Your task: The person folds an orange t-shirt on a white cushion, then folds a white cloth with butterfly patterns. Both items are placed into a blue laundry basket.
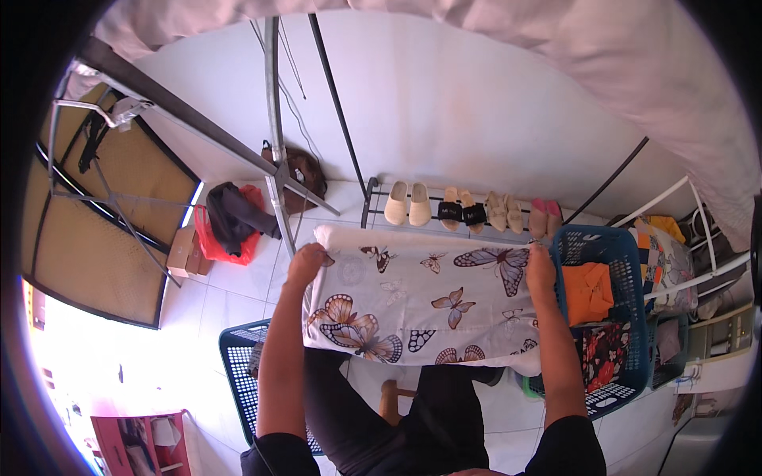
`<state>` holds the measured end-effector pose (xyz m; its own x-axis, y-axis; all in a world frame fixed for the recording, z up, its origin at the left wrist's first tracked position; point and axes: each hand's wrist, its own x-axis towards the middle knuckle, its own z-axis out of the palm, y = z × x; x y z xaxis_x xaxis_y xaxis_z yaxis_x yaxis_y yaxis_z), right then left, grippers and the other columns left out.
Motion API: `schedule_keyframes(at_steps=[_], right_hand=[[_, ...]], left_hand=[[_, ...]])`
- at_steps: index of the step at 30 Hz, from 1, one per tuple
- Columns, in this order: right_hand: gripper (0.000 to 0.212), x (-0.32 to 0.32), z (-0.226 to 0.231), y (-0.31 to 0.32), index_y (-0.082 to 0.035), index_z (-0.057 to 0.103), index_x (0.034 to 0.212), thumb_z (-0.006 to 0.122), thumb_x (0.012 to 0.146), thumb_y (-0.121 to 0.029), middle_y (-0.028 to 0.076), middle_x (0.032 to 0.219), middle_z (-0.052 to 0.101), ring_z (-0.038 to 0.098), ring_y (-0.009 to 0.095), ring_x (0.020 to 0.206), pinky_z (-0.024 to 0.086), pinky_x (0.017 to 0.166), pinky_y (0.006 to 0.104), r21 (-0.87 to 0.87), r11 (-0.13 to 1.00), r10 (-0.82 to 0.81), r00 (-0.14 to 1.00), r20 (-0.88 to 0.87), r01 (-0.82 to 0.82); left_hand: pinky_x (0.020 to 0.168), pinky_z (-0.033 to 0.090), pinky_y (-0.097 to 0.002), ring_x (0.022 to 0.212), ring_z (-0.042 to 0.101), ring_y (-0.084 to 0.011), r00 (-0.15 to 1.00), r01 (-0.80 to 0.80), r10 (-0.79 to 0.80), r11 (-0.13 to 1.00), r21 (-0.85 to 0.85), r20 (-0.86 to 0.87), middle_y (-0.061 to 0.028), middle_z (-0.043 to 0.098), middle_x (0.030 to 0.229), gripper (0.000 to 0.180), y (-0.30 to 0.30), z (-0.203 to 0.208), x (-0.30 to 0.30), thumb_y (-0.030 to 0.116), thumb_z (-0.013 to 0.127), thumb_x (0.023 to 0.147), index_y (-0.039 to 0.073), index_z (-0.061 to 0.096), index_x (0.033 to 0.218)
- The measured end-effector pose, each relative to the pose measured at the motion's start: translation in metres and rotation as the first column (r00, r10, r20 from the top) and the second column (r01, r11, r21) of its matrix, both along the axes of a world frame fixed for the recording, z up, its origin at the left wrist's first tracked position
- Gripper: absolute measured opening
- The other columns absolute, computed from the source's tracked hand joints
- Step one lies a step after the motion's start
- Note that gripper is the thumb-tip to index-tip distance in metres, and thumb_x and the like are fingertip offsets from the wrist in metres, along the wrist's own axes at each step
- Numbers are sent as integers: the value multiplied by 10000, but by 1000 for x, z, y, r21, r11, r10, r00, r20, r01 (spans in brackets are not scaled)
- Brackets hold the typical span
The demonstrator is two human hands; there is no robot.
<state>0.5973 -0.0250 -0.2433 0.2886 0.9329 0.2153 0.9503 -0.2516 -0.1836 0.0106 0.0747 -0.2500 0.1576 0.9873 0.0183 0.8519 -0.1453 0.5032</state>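
A white cloth with a brown and grey butterfly print [405, 305] is stretched out in front of me, above my lap. I cannot tell whether it is a pillowcase or a folded sheet. My left hand [308, 263] is closed on its far left corner, and my right hand [541, 274] on its far right corner. Its near edge hangs over my knees with slight creases. Just beyond my right hand stands a blue laundry basket [631, 262] holding a folded orange garment [587, 292] and a dark floral cloth [605, 355].
Another blue basket [236, 369] stands by my left forearm, partly hidden. Several pairs of footwear, including cream clogs [408, 204], sit on a low rack [373, 198] by the wall. Metal frame poles [274, 119] rise at the left, near a red plastic bag [230, 246] with dark clothing.
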Motion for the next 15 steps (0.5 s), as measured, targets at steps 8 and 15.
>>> schedule_keyframes(at_steps=[8, 15], right_hand=[[408, 0, 1, -8, -34, 475, 1401, 502, 1002, -113, 255, 1393, 475, 567, 438, 1189, 517, 923, 489, -17, 998, -67, 995, -76, 66], [652, -19, -47, -9, -110, 320, 1568, 447, 1045, -478, 229, 1609, 273, 401, 455, 1389, 383, 1117, 504, -11, 1000, -25, 998, -60, 25]], left_hand=[[837, 522, -493, 1029, 634, -423, 997, -27, 38, 986, 164, -64, -197, 616, 1173, 279, 22, 24, 32, 149, 598, 937, 85, 606, 1208], [1038, 457, -478, 1245, 541, -463, 958, -207, 188, 976, 72, 215, -302, 434, 1456, 583, 32, -67, 11, 243, 555, 956, 12, 383, 1463]])
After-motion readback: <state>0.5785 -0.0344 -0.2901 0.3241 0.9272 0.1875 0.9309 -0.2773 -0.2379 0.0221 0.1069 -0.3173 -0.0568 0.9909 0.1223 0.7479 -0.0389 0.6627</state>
